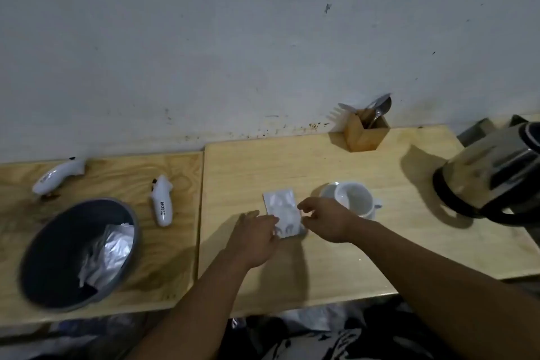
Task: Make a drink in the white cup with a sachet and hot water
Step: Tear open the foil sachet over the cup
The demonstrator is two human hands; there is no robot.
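A white sachet (283, 208) lies on the light wooden table (321, 266) in the middle of the head view. My left hand (253, 240) grips its near left corner. My right hand (327, 218) pinches its right edge with fingers bent. Just right of the sachet stands the white cup (352, 197), empty, its handle pointing right. A steel electric kettle (493, 175) with a black base and handle stands at the far right.
A wooden holder (365, 133) with a spoon and white fork stands against the wall. On the left board sit a grey bin (43, 269) with foil wrappers in it and two white handheld devices (162, 199) (58, 175).
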